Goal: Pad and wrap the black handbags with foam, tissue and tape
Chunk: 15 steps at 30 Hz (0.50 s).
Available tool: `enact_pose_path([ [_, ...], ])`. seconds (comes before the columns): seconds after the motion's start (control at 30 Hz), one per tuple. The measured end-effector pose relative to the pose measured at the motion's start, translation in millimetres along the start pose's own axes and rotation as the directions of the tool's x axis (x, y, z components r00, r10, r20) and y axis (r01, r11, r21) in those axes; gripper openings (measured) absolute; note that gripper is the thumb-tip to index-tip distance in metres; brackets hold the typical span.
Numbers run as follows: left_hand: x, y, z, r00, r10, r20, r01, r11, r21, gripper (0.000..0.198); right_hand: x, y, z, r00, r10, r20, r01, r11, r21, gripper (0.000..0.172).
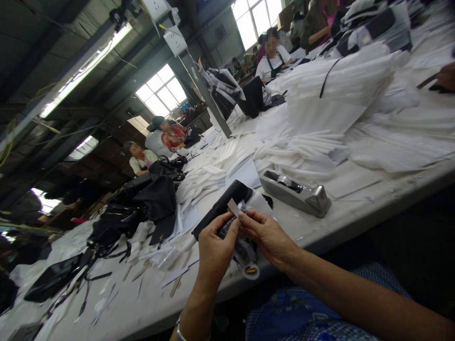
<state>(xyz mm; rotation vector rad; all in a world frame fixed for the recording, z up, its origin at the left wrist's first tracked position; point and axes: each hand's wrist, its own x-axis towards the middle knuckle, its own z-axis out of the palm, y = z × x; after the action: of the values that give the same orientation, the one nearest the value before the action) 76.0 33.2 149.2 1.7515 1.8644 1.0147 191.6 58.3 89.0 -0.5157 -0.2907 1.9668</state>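
My left hand (215,248) and my right hand (265,234) meet above the near edge of a long white table (355,208). Both pinch a small pale strip of tape or paper (233,207) between thumb and fingers. Under the hands hangs a small clear plastic bag (247,258) with a dark and yellow item inside. A black folded umbrella (222,206) lies on the table just behind my left hand. A grey tape dispenser (296,192) stands to the right of my right hand.
Heaps of white paper and plastic sleeves (320,137) cover the table's middle and right. Black umbrellas and straps (142,203) pile up at left. Several other people sit along the far side. A grey post (208,97) rises from the table.
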Motion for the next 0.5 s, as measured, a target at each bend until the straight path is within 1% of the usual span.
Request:
enact_pose_path([
  [0.1,2,-1,0.7,1.000,-0.006,-0.025,0.006,1.000,-0.021,0.024,4,-1,-2,1.000,0.015,0.023,-0.014,1.000,-0.026,0.032],
  [0.17,4,-1,0.8,0.999,-0.005,-0.042,0.004,0.999,-0.034,0.025,6,-4,-7,0.998,0.034,0.048,-0.030,0.996,-0.082,0.031],
  [0.23,5,-1,0.5,0.999,-0.004,-0.045,0.002,0.999,-0.041,0.026,5,-13,-14,0.992,0.080,0.101,-0.058,0.977,-0.206,0.030],
  [0.27,6,-1,0.2,0.999,-0.005,-0.040,0.004,0.999,-0.042,0.027,3,-19,-17,0.986,0.107,0.130,-0.062,0.949,-0.309,0.028],
  [0.3,6,-1,-0.1,0.999,-0.008,-0.033,0.007,0.999,-0.040,0.027,1,-27,-20,0.981,0.117,0.153,-0.039,0.897,-0.440,0.026],
  [0.33,6,0,-0.4,1.000,-0.011,-0.022,0.010,0.999,-0.036,0.027,-2,-36,-23,0.981,0.088,0.175,0.030,0.816,-0.577,0.026],
  [0.37,6,0,-0.6,1.000,-0.013,-0.012,0.013,0.999,-0.031,0.027,-4,-46,-23,0.979,0.006,0.203,0.140,0.702,-0.698,0.027],
  [0.4,6,1,-0.8,1.000,-0.015,-0.002,0.015,1.000,-0.026,0.027,-5,-56,-23,0.961,-0.111,0.254,0.271,0.561,-0.782,0.026],
  [0.43,6,1,-0.8,1.000,-0.014,0.004,0.014,1.000,-0.022,0.026,-5,-66,-20,0.914,-0.230,0.333,0.401,0.411,-0.818,0.022],
  [0.47,6,2,-0.7,1.000,-0.009,0.010,0.009,1.000,-0.017,0.026,-4,-75,-17,0.848,-0.315,0.425,0.511,0.280,-0.813,0.017],
  [0.5,6,3,-0.5,1.000,-0.001,0.012,0.001,1.000,-0.011,0.025,-1,-82,-12,0.784,-0.350,0.514,0.595,0.184,-0.782,0.020],
])
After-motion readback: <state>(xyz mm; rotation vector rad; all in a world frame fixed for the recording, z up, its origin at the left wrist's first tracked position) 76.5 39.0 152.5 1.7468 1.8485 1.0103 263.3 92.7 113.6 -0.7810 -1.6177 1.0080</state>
